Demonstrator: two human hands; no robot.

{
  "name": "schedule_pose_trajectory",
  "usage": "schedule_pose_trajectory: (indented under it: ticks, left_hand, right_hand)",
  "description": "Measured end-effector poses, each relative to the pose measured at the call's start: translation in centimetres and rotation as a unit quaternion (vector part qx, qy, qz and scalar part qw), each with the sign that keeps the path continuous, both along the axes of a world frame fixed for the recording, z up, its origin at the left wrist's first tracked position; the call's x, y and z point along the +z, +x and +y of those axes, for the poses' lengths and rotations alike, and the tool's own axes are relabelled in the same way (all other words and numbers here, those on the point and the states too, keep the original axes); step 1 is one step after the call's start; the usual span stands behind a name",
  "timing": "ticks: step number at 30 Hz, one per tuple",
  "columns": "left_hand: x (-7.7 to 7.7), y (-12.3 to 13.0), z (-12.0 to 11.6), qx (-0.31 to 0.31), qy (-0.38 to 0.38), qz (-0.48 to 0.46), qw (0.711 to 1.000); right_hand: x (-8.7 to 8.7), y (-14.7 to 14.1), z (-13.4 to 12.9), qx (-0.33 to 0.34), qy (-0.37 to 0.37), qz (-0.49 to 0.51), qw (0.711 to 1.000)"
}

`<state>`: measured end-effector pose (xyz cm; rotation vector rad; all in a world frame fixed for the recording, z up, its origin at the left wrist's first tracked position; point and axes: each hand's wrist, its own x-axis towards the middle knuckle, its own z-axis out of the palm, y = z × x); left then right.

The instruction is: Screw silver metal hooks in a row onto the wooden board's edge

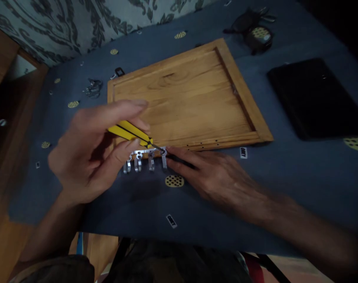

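Note:
My left hand (90, 145) is closed round the yellow and black handle of a screwdriver (131, 133). The screwdriver's tip meets the right end of a silver metal hook rack (138, 155), which lies along the near edge of a framed wooden board (181, 94). My right hand (210, 169) rests by that end of the rack, its fingers together round a dark, slim object (181, 161) that I cannot make out. Small dark holes show in the frame to the right of the rack.
A dark flat tablet-like object (317, 98) lies at the right on the blue cloth (214, 228). Black items (255, 33) sit at the back right. Small metal pieces (93, 88) lie at the back left. A patterned wall (78, 23) stands behind.

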<state>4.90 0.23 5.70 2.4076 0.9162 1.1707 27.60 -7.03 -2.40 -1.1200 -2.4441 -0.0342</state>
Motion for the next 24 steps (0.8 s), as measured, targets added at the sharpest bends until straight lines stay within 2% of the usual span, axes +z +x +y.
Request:
schedule_pose_trajectory:
  ticks: [3, 6, 12, 17, 21, 24]
  left_hand:
    - [-0.91, -0.17, 0.42, 0.035, 0.086, -0.045, 0.995]
    - [-1.08, -0.17, 0.47, 0.083, 0.106, -0.038, 0.99]
    - [-0.56, 0.02, -0.08, 0.019, 0.057, -0.009, 0.998]
    - [-0.56, -0.01, -0.21, 0.065, 0.045, 0.035, 0.996]
    - [-0.63, 0.04, 0.07, 0.025, 0.068, 0.007, 0.997]
    - [-0.53, -0.01, 0.07, 0.027, 0.057, 0.011, 0.998]
  right_hand:
    - [0.05, 0.06, 0.0, 0.001, 0.004, -0.002, 1.0]
    - [0.1, 0.1, -0.02, -0.001, -0.012, -0.014, 1.0]
    - [0.11, 0.09, -0.12, -0.001, -0.033, -0.022, 0.999]
    - [0.04, 0.21, -0.17, 0.009, -0.018, -0.004, 1.0]
    - [-0.03, 0.24, -0.2, 0.003, -0.019, -0.008, 1.0]
    - [-0.04, 0.17, -0.23, -0.003, -0.031, -0.017, 0.999]
